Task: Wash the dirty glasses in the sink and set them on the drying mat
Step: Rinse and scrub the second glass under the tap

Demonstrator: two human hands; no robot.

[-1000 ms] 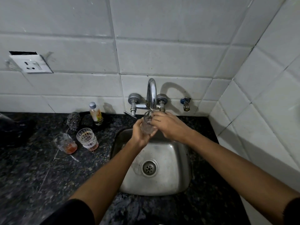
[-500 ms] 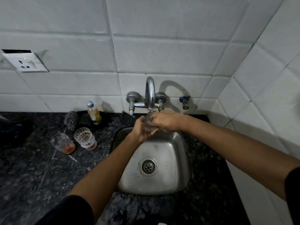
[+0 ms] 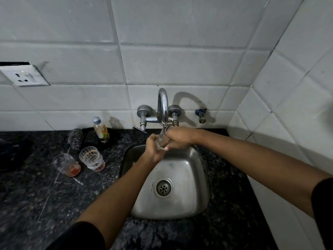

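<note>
A clear glass (image 3: 162, 140) is held between both hands right under the tap spout (image 3: 163, 105), above the steel sink (image 3: 196, 201). My left hand (image 3: 153, 150) grips it from below and the left. My right hand (image 3: 178, 138) wraps over its top and right side, hiding most of it. Two dirty glasses stand on the dark counter left of the sink: one (image 3: 67, 165) with red residue in its bottom, the other (image 3: 92, 158) with brown rings and pinkish dregs.
A steel scourer (image 3: 75, 138) and a small bottle (image 3: 101, 129) stand by the wall behind the dirty glasses. A wall socket (image 3: 23, 75) is at the upper left. A tiled side wall (image 3: 288, 105) closes in the right. A dark object (image 3: 10, 154) sits at the far left.
Both hands stay at the spout with the glass. My right hand has shifted further over the glass, covering more of it. The camera view has drifted slightly.
</note>
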